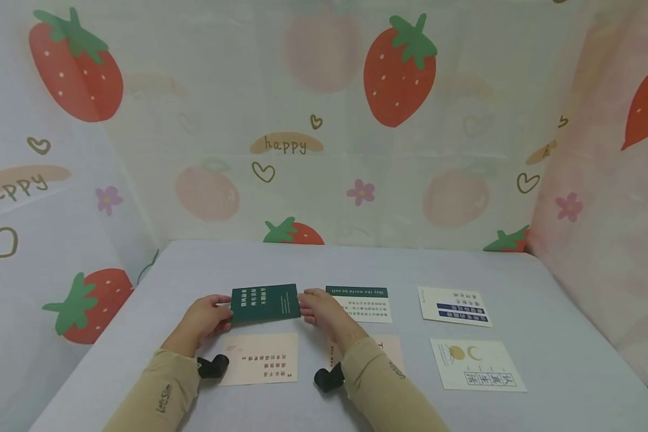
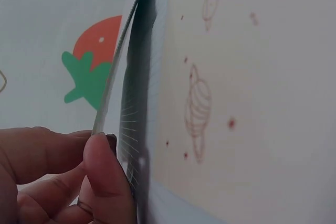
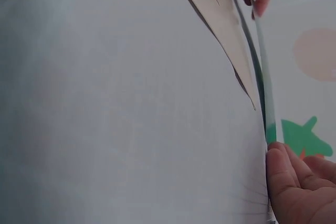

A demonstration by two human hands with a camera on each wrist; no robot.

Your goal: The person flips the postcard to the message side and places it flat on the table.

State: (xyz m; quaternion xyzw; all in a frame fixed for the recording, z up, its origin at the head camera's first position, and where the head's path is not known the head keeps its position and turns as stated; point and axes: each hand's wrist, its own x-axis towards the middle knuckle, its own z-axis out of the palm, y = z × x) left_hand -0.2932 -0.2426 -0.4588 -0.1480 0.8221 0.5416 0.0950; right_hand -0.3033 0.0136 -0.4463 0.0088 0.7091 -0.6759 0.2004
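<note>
A dark green card (image 1: 278, 305) with white lettering is held by both hands at the back left of the white table (image 1: 561, 336). My left hand (image 1: 206, 319) pinches its left edge between thumb and fingers. At the opposite short edge, my right hand (image 1: 326, 312) pinches the card too. The left wrist view has the card nearly edge-on, gripped by thumb and fingertips (image 2: 102, 158). The right wrist view shows the right fingertips (image 3: 278, 166) on its near end and the other hand at its far end. A cream-pink printed card (image 1: 259, 360) lies just in front of it.
Right of the green card lies a green-and-white card (image 1: 375, 306), with a pale pink card (image 1: 393, 348) partly hidden by the right forearm. Farther right are a white card with blue bands (image 1: 448, 297) and a white moon card (image 1: 488, 360). A strawberry-print cloth (image 1: 324, 186) encloses the table.
</note>
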